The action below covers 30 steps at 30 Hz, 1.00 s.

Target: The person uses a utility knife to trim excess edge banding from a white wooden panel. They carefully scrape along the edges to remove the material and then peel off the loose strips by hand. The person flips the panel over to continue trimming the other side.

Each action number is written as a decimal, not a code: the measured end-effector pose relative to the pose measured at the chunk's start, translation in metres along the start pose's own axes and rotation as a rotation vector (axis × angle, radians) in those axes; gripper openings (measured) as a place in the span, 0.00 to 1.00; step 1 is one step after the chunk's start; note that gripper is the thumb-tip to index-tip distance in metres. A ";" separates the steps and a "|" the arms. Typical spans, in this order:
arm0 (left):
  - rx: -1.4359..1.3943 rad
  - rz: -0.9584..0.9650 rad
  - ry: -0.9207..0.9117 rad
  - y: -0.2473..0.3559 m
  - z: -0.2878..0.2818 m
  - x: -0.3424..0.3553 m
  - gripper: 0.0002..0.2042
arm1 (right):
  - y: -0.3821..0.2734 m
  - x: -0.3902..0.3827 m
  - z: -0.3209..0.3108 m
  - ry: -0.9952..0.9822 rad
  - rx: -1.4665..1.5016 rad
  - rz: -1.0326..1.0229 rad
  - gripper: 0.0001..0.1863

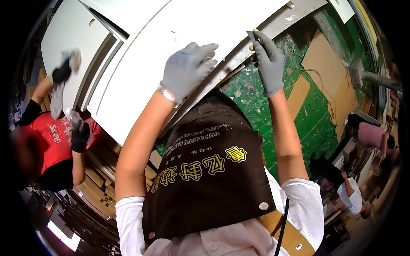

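Observation:
My left hand (187, 68), in a grey glove, rests near the edge of a large white panel (141, 55), palm down, fingers apart and slightly bent. My right hand (270, 66), also gloved, grips a small dark flat blade tool (251, 36) with a bit of yellow at it, at the panel's right edge. Below that edge runs a grey strip (292, 21). Part of the tool is hidden by my fingers.
A co-worker in red (53, 141) at left wipes another white panel (62, 32) with a cloth. Cardboard sheets (320, 59) lie on the spattered green floor (243, 94). A metal bar (380, 79) and two other people (352, 190) are at right, stacked boards (96, 183) lower left.

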<state>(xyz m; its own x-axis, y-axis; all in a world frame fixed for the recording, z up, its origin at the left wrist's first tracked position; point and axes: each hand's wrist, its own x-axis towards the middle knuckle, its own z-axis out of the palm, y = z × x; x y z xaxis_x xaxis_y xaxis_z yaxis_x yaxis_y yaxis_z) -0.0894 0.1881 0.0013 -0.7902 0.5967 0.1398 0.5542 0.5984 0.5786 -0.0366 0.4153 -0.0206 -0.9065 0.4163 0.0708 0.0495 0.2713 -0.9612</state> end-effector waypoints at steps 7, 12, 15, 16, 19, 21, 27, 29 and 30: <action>0.056 -0.021 -0.111 0.005 0.023 0.009 0.12 | 0.026 -0.031 -0.010 0.025 -0.035 0.059 0.16; 0.187 0.018 0.033 0.007 0.034 0.012 0.06 | 0.017 -0.041 -0.007 -0.004 0.108 0.200 0.16; 0.209 -0.014 -0.062 0.010 0.019 0.003 0.07 | 0.016 -0.042 -0.004 -0.012 0.129 0.192 0.17; 0.207 -0.031 -0.105 0.010 0.011 -0.006 0.08 | 0.017 -0.044 -0.003 -0.010 0.124 0.172 0.17; 0.125 -0.024 -0.141 0.013 -0.012 -0.032 0.08 | 0.014 -0.046 0.000 -0.032 0.122 0.142 0.17; 0.063 -0.027 -0.149 0.015 -0.027 -0.050 0.08 | 0.011 -0.048 0.001 -0.073 0.135 0.166 0.17; -0.106 -0.262 -0.172 0.024 -0.070 -0.102 0.08 | 0.018 -0.051 0.010 -0.133 -0.024 -0.037 0.17; -0.204 -0.340 -0.128 0.025 -0.080 -0.118 0.08 | 0.014 -0.052 0.013 -0.168 -0.030 -0.002 0.16; -0.230 -0.372 -0.119 0.024 -0.084 -0.127 0.08 | 0.013 -0.052 0.015 -0.185 -0.035 0.015 0.16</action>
<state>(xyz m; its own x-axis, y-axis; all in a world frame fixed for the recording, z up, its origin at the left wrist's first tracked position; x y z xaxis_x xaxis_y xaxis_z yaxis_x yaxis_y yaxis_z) 0.0022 0.0819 0.0646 -0.8816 0.4291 -0.1965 0.1553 0.6570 0.7377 0.0053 0.3842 -0.0402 -0.9671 0.2544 0.0030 0.0754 0.2979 -0.9516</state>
